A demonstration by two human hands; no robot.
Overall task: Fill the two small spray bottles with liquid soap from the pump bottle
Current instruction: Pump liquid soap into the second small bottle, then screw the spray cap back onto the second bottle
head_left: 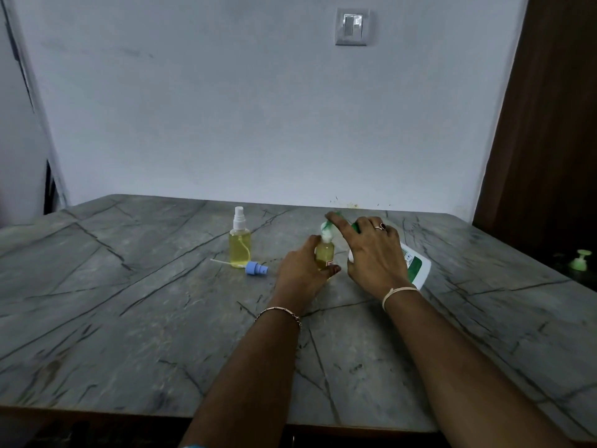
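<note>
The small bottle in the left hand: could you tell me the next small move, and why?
Probably lift the pump bottle away: the small bottle gripped by the left hand looks nearly full, with white soap piled at its mouth.

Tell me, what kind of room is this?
Likely a room in a home: a grey stone-look table stands against a plain painted wall with a light switch, and a dark wooden panel is at the right.

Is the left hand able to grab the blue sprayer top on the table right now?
Probably not yet: the left hand is busy gripping the small bottle. The blue sprayer top lies close beside it on the table, nothing between, so after letting go it looks reachable.
</note>
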